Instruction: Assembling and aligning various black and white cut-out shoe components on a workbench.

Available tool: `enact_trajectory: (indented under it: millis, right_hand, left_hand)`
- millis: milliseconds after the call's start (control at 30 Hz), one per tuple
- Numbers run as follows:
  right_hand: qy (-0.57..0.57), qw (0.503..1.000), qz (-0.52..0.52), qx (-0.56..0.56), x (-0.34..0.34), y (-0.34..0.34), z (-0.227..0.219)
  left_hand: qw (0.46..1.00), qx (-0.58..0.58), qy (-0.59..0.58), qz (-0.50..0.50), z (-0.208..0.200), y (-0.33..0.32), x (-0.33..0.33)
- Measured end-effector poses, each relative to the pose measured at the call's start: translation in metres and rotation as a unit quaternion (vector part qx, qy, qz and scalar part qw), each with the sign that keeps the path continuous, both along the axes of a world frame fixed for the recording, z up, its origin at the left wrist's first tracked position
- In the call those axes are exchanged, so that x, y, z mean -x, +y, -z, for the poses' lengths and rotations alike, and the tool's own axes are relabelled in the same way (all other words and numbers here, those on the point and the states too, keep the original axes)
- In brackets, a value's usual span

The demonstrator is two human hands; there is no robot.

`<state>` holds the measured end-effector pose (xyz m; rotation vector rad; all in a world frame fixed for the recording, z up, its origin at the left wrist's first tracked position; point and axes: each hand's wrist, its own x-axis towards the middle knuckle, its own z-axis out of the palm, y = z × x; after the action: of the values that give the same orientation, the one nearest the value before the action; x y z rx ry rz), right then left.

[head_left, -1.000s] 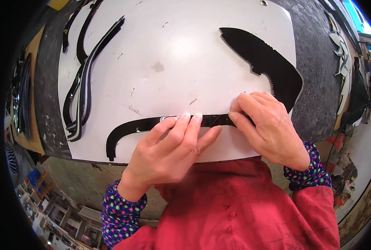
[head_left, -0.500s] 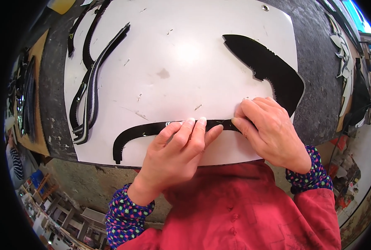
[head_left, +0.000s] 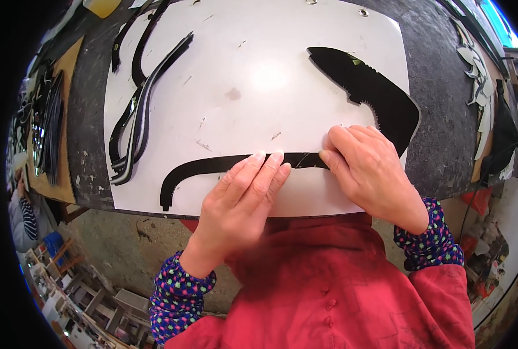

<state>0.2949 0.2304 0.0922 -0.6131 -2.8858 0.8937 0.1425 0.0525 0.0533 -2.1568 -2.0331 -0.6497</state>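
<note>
A narrow black strip [head_left: 203, 166], curved down at its left end, lies along the near part of a white sheet [head_left: 241, 122]. My left hand [head_left: 238, 200] rests on the strip's middle, fingers stretched out and fingertips pressing on it. My right hand [head_left: 369, 171] is closed at the strip's right part, thumb and curled fingers pinching it; the strip's right end is hidden under this hand. A thin pale diagonal line crosses the strip between the hands. Just beyond my right hand lies a broad black curved piece [head_left: 381, 87] with a notched edge.
More curved black strips [head_left: 139, 113] lie at the sheet's left, some overlapping. Brown boards flank the sheet on the dark table [head_left: 90, 116]: the left holds a bundle of dark strips [head_left: 52, 128], the right white cut pieces [head_left: 480, 87]. A yellowish container [head_left: 102, 7] stands far left.
The view has shifted, so the sheet sits slightly higher in the picture. My left thumb has drawn in toward the other fingers, baring more strip between the hands. My right hand keeps its pinch.
</note>
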Motion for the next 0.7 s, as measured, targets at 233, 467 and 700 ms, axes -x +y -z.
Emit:
enact_trajectory:
  millis: [233,467,700]
  right_hand:
    - [0.007,0.999,0.008,-0.037,0.001,-0.002,0.0]
    - [0.019,0.996,-0.009,-0.084,0.0,-0.003,-0.001]
    - [0.071,0.981,0.028,-0.181,-0.032,-0.004,0.029]
  left_hand:
    - [1.0,-0.01,-0.021,0.002,-0.002,0.001,-0.001]
    - [0.996,0.027,0.044,-0.066,-0.003,0.009,-0.02]
    - [0.987,0.016,0.135,-0.085,0.004,0.008,-0.024]
